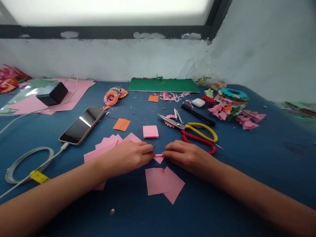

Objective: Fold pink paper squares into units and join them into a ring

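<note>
- At far left I make out the black box point(52, 93), but glare on the plastic sheet point(18, 93) hides what lies beneath.
- My view cuts off the left forearm at the frame's edge; the forearm covers part of the fanned pink sheets point(105, 144), so I cannot count them.
- The left hand point(138, 154) has its fingertips together, clamped on the left end of the folded pink paper point(159, 159); its thumb is hard to see.
- That paper sits midway between both hands, its ends hidden and a point showing toward me.
- Just beyond it lies the small folded pink square point(150, 131); just nearer, two overlapping pink squares point(156, 182), with blue tabletop point(145, 219) running below them.
- The right hand point(189, 156) pinches the paper's right end, lower fingers curled out of sight.
- Close beyond it, scissors point(182, 126) partly cover a scalloped pink ring point(169, 121) and limit reach.
- Farther right, tabletop gives me sideways room before its blurred right edge; the right forearm leaves the frame.
</note>
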{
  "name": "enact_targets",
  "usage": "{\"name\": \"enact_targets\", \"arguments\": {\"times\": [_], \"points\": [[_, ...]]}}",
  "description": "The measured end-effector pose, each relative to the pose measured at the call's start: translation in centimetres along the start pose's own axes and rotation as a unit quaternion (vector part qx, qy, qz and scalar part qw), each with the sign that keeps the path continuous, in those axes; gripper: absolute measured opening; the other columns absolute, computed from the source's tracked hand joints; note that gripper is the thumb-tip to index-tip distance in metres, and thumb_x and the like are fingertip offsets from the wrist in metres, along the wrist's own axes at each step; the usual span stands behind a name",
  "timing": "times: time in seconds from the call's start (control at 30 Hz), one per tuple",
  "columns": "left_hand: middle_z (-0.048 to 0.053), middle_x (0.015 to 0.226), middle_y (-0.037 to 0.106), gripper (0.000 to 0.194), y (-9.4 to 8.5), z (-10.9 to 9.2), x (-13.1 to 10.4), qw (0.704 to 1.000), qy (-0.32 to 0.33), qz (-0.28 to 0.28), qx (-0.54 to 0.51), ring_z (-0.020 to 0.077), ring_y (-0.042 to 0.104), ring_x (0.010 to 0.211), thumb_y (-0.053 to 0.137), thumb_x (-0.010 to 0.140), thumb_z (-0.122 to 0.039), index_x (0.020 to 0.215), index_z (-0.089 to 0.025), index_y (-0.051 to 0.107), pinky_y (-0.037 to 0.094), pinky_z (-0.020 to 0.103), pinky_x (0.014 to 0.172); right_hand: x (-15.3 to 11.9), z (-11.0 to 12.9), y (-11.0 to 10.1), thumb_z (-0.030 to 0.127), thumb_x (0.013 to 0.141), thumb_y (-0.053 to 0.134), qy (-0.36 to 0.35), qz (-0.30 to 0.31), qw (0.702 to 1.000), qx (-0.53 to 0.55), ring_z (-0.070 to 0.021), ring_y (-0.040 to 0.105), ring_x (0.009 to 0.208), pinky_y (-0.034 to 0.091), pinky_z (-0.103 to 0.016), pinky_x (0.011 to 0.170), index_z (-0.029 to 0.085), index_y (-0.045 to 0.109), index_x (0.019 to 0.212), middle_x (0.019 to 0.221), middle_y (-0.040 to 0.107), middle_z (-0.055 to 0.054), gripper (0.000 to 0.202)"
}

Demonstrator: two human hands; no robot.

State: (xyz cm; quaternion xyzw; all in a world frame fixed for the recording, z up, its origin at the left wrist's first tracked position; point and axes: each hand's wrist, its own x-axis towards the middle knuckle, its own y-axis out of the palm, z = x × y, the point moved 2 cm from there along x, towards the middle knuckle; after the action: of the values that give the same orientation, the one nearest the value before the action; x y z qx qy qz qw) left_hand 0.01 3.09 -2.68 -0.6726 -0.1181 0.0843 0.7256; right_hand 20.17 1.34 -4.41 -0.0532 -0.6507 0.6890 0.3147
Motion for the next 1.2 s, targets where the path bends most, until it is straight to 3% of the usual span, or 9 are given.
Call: {"name": "enact_targets", "arguments": {"times": [0.13,0.37,0.5,0.9,1.03,1.2], "points": [[0.007,0.09,0.061,0.022,-0.4,-0.1,-0.1,1.0,0.004,0.017,0.019,0.0182,0.056,0.076,0.04,0.093,-0.014,0.1,-0.011,0.06,0.041,0.028,0.051,-0.2,-0.3,-0.3,0.012,0.094,0.035,-0.039,0.038,0.998,-0.024,-0.0204,0.058,0.086,0.053,-0.034,0.072,0.012,0.062,0.105,0.097,0.064,-0.012,0.03],[0.005,0.098,0.063,0.03,-0.5,-0.2,-0.1,0.999,-0.011,0.045,-0.003,0.0171,0.056,0.08,0.036,0.095,-0.019,0.092,-0.015,0.065,0.044,0.029,0.057,-0.7,-0.3,-1.0,0.013,0.093,0.037,-0.033,0.068,0.996,-0.041,-0.0207,0.058,0.084,0.053,-0.035,0.071,0.011,0.061,0.113,0.093,0.065,-0.011,0.032],[0.005,0.101,0.062,0.027,-0.5,-0.2,-0.5,0.998,-0.025,0.051,-0.026,0.017,0.056,0.082,0.04,0.093,-0.017,0.086,-0.016,0.066,0.046,0.028,0.058,-1.2,-0.4,-1.4,0.017,0.091,0.039,-0.005,0.078,0.997,-0.017,-0.0209,0.058,0.083,0.053,-0.035,0.07,0.014,0.065,0.108,0.093,0.065,-0.011,0.031],[0.004,0.098,0.063,0.031,-0.5,0.0,-0.6,0.988,-0.088,0.028,-0.123,0.0176,0.061,0.082,0.039,0.087,-0.013,0.103,-0.018,0.065,0.05,0.03,0.065,-1.2,-0.4,-1.4,0.007,0.083,0.044,0.092,0.037,0.991,0.087,-0.018,0.059,0.079,0.05,-0.03,0.066,0.017,0.066,0.102,0.093,0.062,-0.009,0.03],[0.002,0.096,0.063,0.025,-0.4,-0.1,-0.3,0.975,-0.138,0.008,-0.171,0.0172,0.059,0.078,0.045,0.084,-0.017,0.097,-0.022,0.067,0.047,0.03,0.064,-0.8,-0.2,-0.8,0.015,0.086,0.049,0.128,0.011,0.985,0.111,-0.0174,0.056,0.076,0.046,-0.03,0.065,0.016,0.066,0.091,0.088,0.061,-0.008,0.018],[0.003,0.084,0.064,0.022,-0.2,0.0,1.1,0.935,-0.262,0.017,-0.238,0.0166,0.059,0.075,0.049,0.087,-0.026,0.079,-0.019,0.068,0.042,0.027,0.063,0.4,0.2,-0.1,0.019,0.085,0.055,0.237,-0.003,0.957,0.169,-0.0159,0.055,0.077,0.043,-0.028,0.068,0.015,0.061,0.076,0.084,0.06,-0.005,0.012]]}}
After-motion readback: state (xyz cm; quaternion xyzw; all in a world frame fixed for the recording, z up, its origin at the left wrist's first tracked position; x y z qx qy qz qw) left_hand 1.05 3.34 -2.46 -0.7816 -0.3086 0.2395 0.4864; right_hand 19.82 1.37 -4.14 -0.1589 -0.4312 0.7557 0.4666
